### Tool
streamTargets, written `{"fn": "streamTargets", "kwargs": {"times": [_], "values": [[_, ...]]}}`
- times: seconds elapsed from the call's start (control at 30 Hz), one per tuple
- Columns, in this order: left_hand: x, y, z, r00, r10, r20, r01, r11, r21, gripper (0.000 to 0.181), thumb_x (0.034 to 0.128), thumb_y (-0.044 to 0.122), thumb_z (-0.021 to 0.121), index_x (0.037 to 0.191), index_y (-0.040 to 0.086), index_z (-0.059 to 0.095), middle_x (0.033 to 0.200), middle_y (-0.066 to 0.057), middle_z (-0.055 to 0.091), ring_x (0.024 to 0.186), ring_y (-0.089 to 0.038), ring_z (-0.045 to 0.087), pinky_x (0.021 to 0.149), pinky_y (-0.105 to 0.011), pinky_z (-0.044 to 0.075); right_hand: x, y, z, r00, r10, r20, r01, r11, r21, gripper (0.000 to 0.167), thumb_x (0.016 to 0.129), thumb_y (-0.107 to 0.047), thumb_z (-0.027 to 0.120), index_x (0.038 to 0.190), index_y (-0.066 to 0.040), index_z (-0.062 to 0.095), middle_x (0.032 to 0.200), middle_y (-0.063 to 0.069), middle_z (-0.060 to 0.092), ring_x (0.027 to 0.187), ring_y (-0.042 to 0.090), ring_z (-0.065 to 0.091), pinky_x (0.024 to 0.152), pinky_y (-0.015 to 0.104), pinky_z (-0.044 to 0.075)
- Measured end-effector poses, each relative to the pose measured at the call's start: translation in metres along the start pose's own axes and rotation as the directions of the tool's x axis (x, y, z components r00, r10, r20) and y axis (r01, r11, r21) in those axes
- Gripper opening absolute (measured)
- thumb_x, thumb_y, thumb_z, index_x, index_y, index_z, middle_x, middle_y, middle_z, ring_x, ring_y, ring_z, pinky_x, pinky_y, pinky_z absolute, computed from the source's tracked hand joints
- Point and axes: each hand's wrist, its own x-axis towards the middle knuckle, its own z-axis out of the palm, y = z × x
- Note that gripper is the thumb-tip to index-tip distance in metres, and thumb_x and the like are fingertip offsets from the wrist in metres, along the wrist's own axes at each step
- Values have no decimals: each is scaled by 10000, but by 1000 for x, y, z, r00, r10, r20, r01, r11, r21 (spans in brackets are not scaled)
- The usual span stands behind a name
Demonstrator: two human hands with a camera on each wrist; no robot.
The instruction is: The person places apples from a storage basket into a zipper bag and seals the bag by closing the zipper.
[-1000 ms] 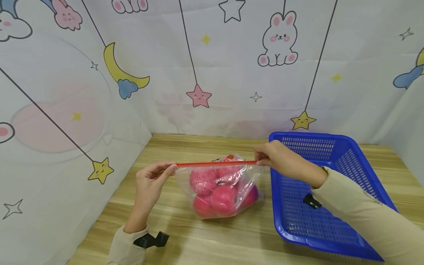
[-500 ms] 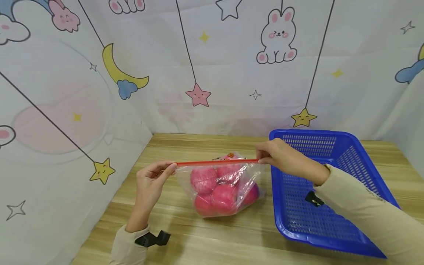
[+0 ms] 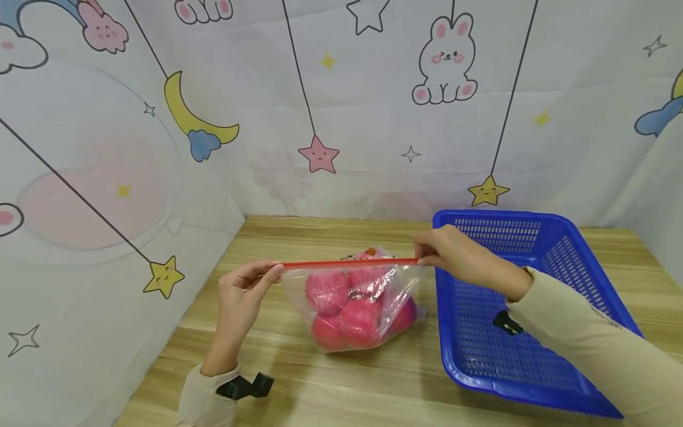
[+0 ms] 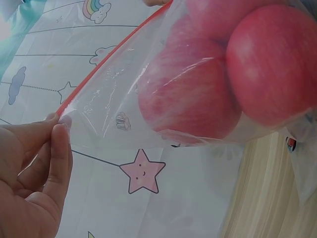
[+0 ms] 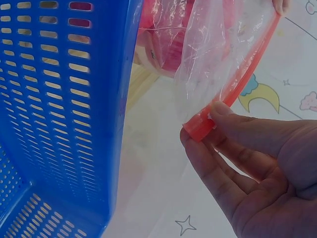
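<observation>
A clear zip bag [image 3: 299, 290] with a red zip strip along its top stands on the table, filled with several pink-red apples [image 3: 326, 290]. My left hand [image 3: 241, 296] pinches the strip's left end between thumb and forefinger. At the other end, my right hand [image 3: 453, 252] pinches the strip's corner, so the top edge is stretched straight between both hands. In the left wrist view the apples [image 4: 188, 94] press against the film. The right wrist view shows thumb and fingertips on the red strip [image 5: 200, 126]. Whether the zip is sealed along its length I cannot tell.
A blue plastic basket [image 3: 448, 350] with slotted walls stands right of the bag, partly under my right forearm. A white cloth [image 3: 363, 118] printed with stars, a moon and a rabbit hangs behind and at the sides. The table [image 3: 341, 391] has a wood-grain top.
The hands, the bag and the basket hold almost the same positions. The whole view has shifted only slightly.
</observation>
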Motion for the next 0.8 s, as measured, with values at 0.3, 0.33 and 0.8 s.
{"fn": "streamTargets", "kwargs": {"times": [0.3, 0.33, 0.8], "values": [[0, 1, -1, 1000, 4, 5, -4, 1000, 8, 80, 856, -93, 716, 934, -85, 733, 817, -46, 729, 691, -96, 678, 668, -198, 565, -1, 6, 0, 1000, -5, -3, 5, 1000, -9, 205, 871, 48, 712, 766, -87, 599, 660, -43, 549, 591, 92, 437, 540, 241, 395], [0, 1, -1, 1000, 3, 4, -3, 1000, 9, 80, 856, -92, 716, 934, -84, 734, 817, -43, 729, 690, -95, 678, 667, -199, 565, -1, 6, 0, 1000, -1, -1, 1, 1000, -9, 210, 870, 51, 711, 764, -89, 596, 656, -45, 540, 590, 92, 434, 541, 239, 392], [0, 1, -2, 1000, -16, 1, 16, 1000, 24, 70, 858, -68, 726, 926, -63, 744, 826, -53, 734, 691, -106, 683, 664, -229, 575, -3, 9, -1, 1000, 21, 7, -20, 1000, -9, 181, 863, 54, 717, 781, -81, 628, 712, -50, 610, 632, 108, 503, 581, 266, 470]]}}
